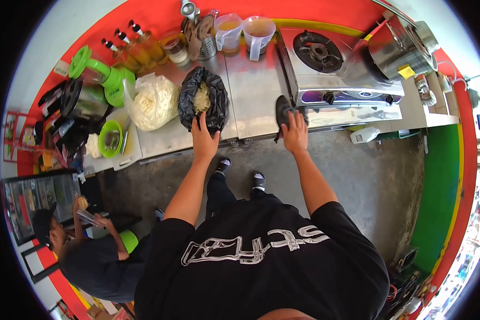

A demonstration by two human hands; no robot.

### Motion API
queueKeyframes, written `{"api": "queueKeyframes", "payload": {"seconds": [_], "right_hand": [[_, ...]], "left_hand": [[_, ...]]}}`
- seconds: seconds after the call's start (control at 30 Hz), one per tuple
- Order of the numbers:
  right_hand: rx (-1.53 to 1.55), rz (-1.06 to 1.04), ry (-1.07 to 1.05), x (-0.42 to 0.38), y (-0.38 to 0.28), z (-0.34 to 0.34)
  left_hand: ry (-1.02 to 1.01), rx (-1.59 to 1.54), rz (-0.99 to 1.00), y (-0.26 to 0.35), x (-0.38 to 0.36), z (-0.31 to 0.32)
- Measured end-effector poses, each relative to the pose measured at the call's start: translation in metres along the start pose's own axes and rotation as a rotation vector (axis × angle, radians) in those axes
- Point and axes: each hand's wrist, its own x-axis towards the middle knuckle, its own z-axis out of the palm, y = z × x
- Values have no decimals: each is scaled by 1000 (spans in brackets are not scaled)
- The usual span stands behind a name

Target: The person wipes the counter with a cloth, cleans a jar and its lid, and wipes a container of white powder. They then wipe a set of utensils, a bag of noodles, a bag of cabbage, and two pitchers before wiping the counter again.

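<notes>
A black plastic bag (186, 109) stands on the steel counter, its mouth spread around pale, shredded contents (201, 98). My left hand (204, 140) is at the bag's near rim, fingers apart and stretched toward the contents; it seems to touch the plastic. Farther right, my right hand (296, 134) reaches to the counter's front edge beside the stove, its fingers extended. Partly behind those fingers is a dark, crumpled item (282, 109) whose kind I cannot make out. Left of the black bag sits a clear plastic bag (156, 104) full of pale shreds.
Two measuring jugs (228, 33), pump bottles (152, 47) and a utensil holder (208, 48) line the back. A gas stove (325, 58) bears a large pot (402, 50). A green basket (111, 137) sits left. Another person (98, 256) works at lower left.
</notes>
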Motion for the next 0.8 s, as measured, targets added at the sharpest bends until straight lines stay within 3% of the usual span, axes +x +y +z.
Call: {"api": "queueKeyframes", "payload": {"seconds": [0.1,0.2,0.3,0.4,0.5,0.6,0.67,0.8], "right_hand": [[1,172,85,9,4,3],[-63,222,111,3,-32,21],[-11,31,20,-12,-85,37],[30,-149,-137,-28,-136,42],[90,-196,-147,-40,-153,36],[124,-104,-163,-39,-131,23],[107,-20,-43,-38,-103,15],[2,350,151,-25,-41,9]], "left_hand": [[1,30,155,5,11,1],[-15,47,276,11,23,1],[-167,389,304,18,34,-3],[-207,435,421,22,54,0],[-287,479,539,24,75,5],[-311,542,685,24,93,14],[-542,544,669,40,103,2],[-612,605,800,48,120,7]]}}
